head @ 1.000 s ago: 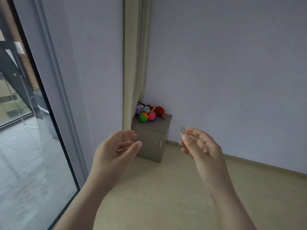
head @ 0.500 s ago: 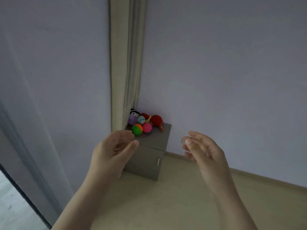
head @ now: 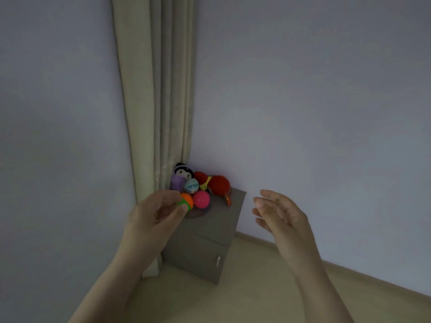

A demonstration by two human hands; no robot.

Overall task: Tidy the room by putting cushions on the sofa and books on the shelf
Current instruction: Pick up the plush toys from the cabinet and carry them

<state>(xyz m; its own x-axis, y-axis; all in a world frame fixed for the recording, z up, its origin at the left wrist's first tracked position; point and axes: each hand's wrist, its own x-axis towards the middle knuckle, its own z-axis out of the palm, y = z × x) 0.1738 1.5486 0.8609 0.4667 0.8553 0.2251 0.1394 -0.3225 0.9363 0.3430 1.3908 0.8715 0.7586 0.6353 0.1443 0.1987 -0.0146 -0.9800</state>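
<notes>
Landmark: we take the grey cabinet [head: 210,234] as our reference. It stands in the corner of the room with its door closed and a small handle [head: 218,261] near the door's right edge.
Left hand: our left hand [head: 156,215] hangs in the air in front of the cabinet's top left corner, palm turned to the right.
Left fingers: loosely curled and released, grasping nothing. The thumb tip overlaps the orange-and-green spiky ball [head: 186,200] in our view, and we cannot tell whether it touches it.
Right hand: our right hand [head: 282,217] is raised to the right of the cabinet, apart from it, palm turned to the left.
Right fingers: relaxed, slightly bent and spread. The tips are blurred, and we make out nothing held.
Toys: a pink spiky ball [head: 201,199] sits on top of the cabinet just beside the orange-and-green one, both on a grey dish [head: 200,213]. Behind them, toward the cabinet's back edge, are a pale blue ball [head: 191,185], a purple spiky ball [head: 176,183], a black-and-white plush [head: 183,170] and a red plush toy [head: 218,184].
Curtain: a beige curtain [head: 158,89] hangs just left of the cabinet.
Floor: pale wooden floor [head: 233,304] lies under and in front of the cabinet.
Cushions and books: we cannot tell where they are from here.
</notes>
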